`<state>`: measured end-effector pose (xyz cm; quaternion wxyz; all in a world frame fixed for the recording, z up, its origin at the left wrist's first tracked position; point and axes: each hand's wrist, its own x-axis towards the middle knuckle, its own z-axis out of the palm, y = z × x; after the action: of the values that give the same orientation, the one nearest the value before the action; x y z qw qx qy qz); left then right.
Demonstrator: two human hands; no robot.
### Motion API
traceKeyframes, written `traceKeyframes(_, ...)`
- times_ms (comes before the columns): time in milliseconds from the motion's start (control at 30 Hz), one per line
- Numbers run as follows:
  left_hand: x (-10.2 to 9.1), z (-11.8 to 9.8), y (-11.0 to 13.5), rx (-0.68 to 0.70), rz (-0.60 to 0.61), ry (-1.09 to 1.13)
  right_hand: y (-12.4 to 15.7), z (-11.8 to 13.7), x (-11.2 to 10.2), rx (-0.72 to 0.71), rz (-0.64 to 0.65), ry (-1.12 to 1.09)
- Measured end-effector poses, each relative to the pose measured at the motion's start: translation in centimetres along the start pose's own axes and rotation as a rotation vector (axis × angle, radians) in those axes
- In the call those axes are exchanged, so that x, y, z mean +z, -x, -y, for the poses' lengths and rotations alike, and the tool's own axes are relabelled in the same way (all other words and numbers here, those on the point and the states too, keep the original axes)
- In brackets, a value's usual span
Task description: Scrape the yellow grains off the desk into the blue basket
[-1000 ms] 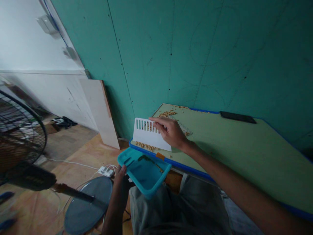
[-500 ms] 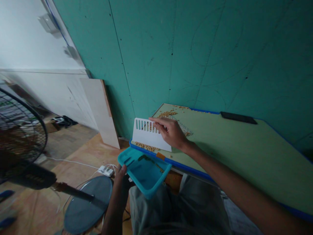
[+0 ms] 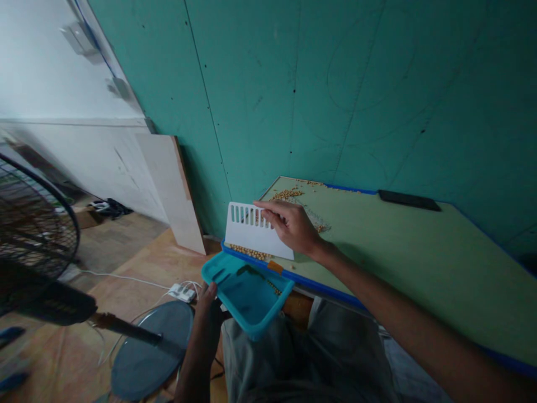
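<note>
My right hand grips a white slotted plastic board, held upright on the near left corner of the green table. A row of small yellow beans lies along the board's foot at the table's blue edge. My left hand holds a teal plastic tray just below that edge, tilted, with a few beans inside. More beans lie scattered at the table's far left corner.
A black flat device lies at the table's back edge against the green wall. A standing fan with a round base is on the floor at left, beside a white power strip. A wooden board leans on the wall.
The white board has shifted slightly left along the table edge. Otherwise both hands and the tray stay about where they were.
</note>
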<state>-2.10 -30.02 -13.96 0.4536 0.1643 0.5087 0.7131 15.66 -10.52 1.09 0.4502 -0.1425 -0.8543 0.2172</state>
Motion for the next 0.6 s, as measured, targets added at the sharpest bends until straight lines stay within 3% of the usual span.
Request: traceKeyframes(600, 0.28, -0.52, 0.47, -0.003, 0.019, -0.008, -0.01, 0.24, -0.10, -0.004, 0.009, -0.012)
